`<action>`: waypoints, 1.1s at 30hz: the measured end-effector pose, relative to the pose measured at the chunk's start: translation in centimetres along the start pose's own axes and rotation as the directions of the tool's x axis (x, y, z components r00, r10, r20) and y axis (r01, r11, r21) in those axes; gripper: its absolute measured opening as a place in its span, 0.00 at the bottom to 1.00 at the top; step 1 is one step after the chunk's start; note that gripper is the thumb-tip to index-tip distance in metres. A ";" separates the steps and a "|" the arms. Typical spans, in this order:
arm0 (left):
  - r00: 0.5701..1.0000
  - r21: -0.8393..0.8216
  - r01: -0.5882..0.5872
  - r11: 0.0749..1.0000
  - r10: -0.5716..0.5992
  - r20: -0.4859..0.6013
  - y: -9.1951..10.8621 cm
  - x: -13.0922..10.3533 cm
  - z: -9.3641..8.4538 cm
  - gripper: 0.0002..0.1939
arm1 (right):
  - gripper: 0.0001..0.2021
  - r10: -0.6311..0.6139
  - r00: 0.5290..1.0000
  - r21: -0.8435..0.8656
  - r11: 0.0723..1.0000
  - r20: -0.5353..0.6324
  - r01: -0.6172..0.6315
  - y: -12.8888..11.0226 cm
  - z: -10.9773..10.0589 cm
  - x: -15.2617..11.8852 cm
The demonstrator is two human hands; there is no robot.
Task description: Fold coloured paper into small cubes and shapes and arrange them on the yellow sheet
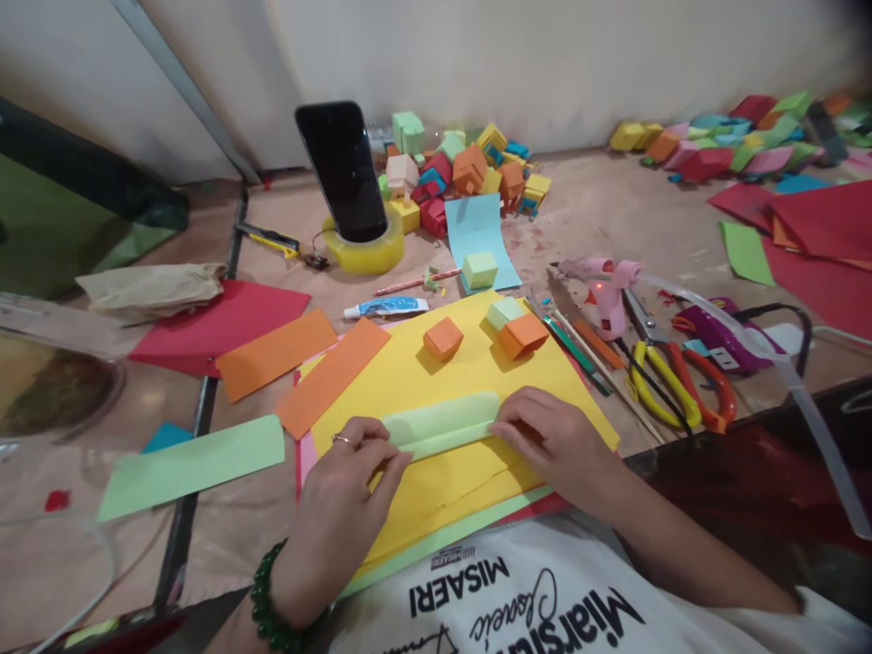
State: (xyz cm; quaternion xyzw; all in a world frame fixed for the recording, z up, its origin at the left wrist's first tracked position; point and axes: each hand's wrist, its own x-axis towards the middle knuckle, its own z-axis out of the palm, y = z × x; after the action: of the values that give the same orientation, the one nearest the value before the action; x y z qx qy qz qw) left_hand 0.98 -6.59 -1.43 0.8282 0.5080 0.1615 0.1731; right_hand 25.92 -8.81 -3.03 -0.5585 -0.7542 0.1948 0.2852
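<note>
A light green paper strip [442, 420], with a crease along its length, lies over a stack of coloured sheets whose top is yellow paper [436, 495]. My left hand [354, 490] pinches the strip's left end between thumb and fingers. At the other end, my right hand [555, 440] grips the folded edge, fingers closed. Beyond the strip sit an orange paper box [442, 339] and an orange and green pair of paper boxes [522, 336]. Two orange strips [333, 377] overlap the sheets at left, near another green strip [194, 463].
A phone [344, 173] stands in a yellow tape roll [368, 254]. Behind it is a pile of folded paper boxes [470, 168]. At right are a pink glue gun [606, 295], scissors [660, 381] and a purple device [726, 336]. A glue tube [387, 308] lies beyond the sheets.
</note>
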 end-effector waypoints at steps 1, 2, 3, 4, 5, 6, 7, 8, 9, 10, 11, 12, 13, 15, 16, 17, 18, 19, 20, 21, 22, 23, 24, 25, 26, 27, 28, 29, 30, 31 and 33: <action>1.000 0.022 -0.005 1.000 0.005 -0.001 0.0 0.1 0.1 0.16 | 0.09 0.005 1.000 -0.008 1.000 -0.012 -0.005 0.0 0.1 0.0; 1.000 0.044 -0.010 0.999 0.011 -0.003 0.1 0.1 0.1 0.16 | 0.09 0.012 1.000 -0.013 1.000 -0.021 -0.012 0.0 0.2 0.0; 1.000 0.063 -0.017 0.998 0.017 -0.008 0.2 0.2 0.1 0.17 | 0.09 0.020 0.999 -0.018 1.000 -0.029 -0.020 0.0 0.2 0.0; 1.000 0.079 -0.021 0.997 0.022 -0.013 0.2 0.2 0.1 0.17 | 0.09 0.024 0.999 -0.022 0.999 -0.034 -0.025 -0.1 0.2 0.0; 0.999 0.091 -0.026 0.996 0.028 -0.019 0.3 0.3 0.1 0.17 | 0.09 0.028 0.999 -0.027 0.999 -0.032 -0.029 -0.1 0.2 0.1; 0.999 0.100 -0.029 0.995 0.031 -0.023 0.3 0.3 0.1 0.17 | 0.09 0.029 0.999 -0.033 0.999 -0.031 -0.030 -0.1 0.2 0.1; 0.999 0.107 -0.030 0.994 0.033 -0.028 0.3 0.3 0.2 0.17 | 0.09 0.029 0.999 -0.040 0.999 -0.028 -0.030 -0.1 0.2 0.1; 0.999 0.112 -0.031 0.993 0.035 -0.036 0.3 0.3 0.2 0.17 | 0.10 0.028 0.999 -0.046 0.998 -0.026 -0.029 -0.1 0.1 0.2; 0.998 0.115 -0.031 0.993 0.037 -0.043 0.3 0.2 0.3 0.17 | 0.10 0.025 0.999 -0.049 0.998 -0.025 -0.026 -0.1 0.1 0.2; 0.998 0.117 -0.031 0.993 0.037 -0.047 0.3 0.2 0.4 0.16 | 0.09 0.023 0.999 -0.047 0.999 -0.023 -0.024 -0.1 0.1 0.2; 0.998 0.117 -0.032 0.993 0.039 -0.054 0.3 0.2 0.5 0.17 | 0.09 0.024 0.999 -0.044 0.999 -0.025 -0.025 -0.1 0.1 0.2; 0.997 0.118 -0.033 0.992 0.041 -0.063 0.3 0.2 0.6 0.17 | 0.09 0.025 0.999 -0.041 0.999 -0.030 -0.026 -0.1 0.1 0.2; 0.997 0.121 -0.033 0.992 0.042 -0.068 0.3 0.2 0.6 0.17 | 0.09 0.026 0.999 -0.039 0.999 -0.034 -0.027 -0.1 0.1 0.2; 0.996 0.131 -0.030 0.991 0.040 -0.077 0.3 0.2 0.8 0.17 | 0.10 0.022 0.999 -0.045 0.999 -0.038 -0.023 -0.2 0.2 0.2; 0.996 0.140 -0.027 0.990 0.039 -0.081 0.4 0.3 0.8 0.17 | 0.10 0.017 0.999 -0.051 0.998 -0.041 -0.019 -0.2 0.3 0.2; 0.996 0.149 -0.025 0.988 0.038 -0.082 0.4 0.3 0.8 0.17 | 0.10 0.012 0.999 -0.058 0.998 -0.044 -0.014 -0.2 0.4 0.2; 0.996 0.158 -0.023 0.987 0.036 -0.080 0.4 0.3 0.9 0.18 | 0.10 0.007 0.999 -0.064 0.998 -0.047 -0.010 -0.2 0.4 0.2; 0.996 0.164 -0.021 0.986 0.034 -0.080 0.5 0.3 0.9 0.18 | 0.10 0.003 0.999 -0.069 0.998 -0.048 -0.007 -0.2 0.5 0.2; 0.996 0.170 -0.020 0.985 0.034 -0.083 0.5 0.4 1.0 0.18 | 0.10 0.001 0.999 -0.074 0.997 -0.049 -0.005 -0.2 0.5 0.2; 0.996 0.177 -0.018 0.984 0.033 -0.082 0.5 0.4 1.0 0.18 | 0.10 -0.002 0.999 -0.080 0.997 -0.050 -0.002 -0.1 0.6 0.2; 0.996 0.184 -0.019 0.983 0.034 -0.082 0.6 0.4 1.0 0.18 | 0.10 -0.004 0.999 -0.088 0.996 -0.048 0.000 -0.1 0.6 0.1; 0.996 0.194 -0.020 0.981 0.036 -0.078 0.6 0.4 1.0 0.18 | 0.11 -0.007 0.999 -0.097 0.995 -0.045 0.003 -0.1 0.6 0.1; 0.997 0.208 -0.020 0.978 0.035 -0.069 0.7 0.3 1.0 0.18 | 0.10 -0.010 0.999 -0.109 0.994 -0.041 0.006 -0.1 0.5 0.1; 0.998 0.227 -0.018 0.974 0.032 -0.058 0.7 0.3 1.0 0.18 | 0.10 -0.014 0.999 -0.124 0.992 -0.038 0.009 -0.2 0.5 0.1; 0.999 0.255 -0.010 0.967 0.022 -0.046 0.7 0.3 1.0 0.16 | 0.09 -0.019 0.999 -0.147 0.989 -0.038 0.013 -0.3 0.5 0.1; 0.999 0.294 0.001 0.956 0.010 -0.035 0.7 0.2 0.9 0.14 | 0.08 -0.030 0.998 -0.179 0.984 -0.047 0.021 -0.4 0.4 0.1; 1.000 0.337 -0.003 0.941 0.011 -0.020 0.7 0.2 0.9 0.12 | 0.07 -0.051 0.997 -0.220 0.975 -0.063 0.035 -0.7 0.4 0.2; 0.999 0.377 -0.039 0.925 0.041 0.001 0.7 0.1 0.8 0.11 | 0.07 -0.088 0.993 -0.265 0.962 -0.083 0.063 -0.9 0.4 0.3; 0.994 0.407 -0.110 0.907 0.105 0.035 0.6 0.1 0.8 0.12 | 0.09 -0.148 0.985 -0.306 0.945 -0.094 0.113 -1.2 0.5 0.4; 0.978 0.422 -0.211 0.882 0.193 0.084 0.6 0.1 0.7 0.16 | 0.10 -0.229 0.970 -0.335 0.923 -0.086 0.188 -1.4 0.5 0.5; 0.909 0.408 -0.417 0.812 0.369 0.195 0.6 0.2 0.6 0.21 | 0.12 -0.402 0.916 -0.334 0.864 -0.006 0.377 -1.6 0.7 0.5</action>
State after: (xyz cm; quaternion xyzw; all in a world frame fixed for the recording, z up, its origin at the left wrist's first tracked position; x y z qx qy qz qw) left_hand 1.80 -6.70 -1.63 0.9399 0.3388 0.0301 -0.0295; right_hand 24.18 -8.79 -2.42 -0.4410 -0.8617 -0.0155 0.2505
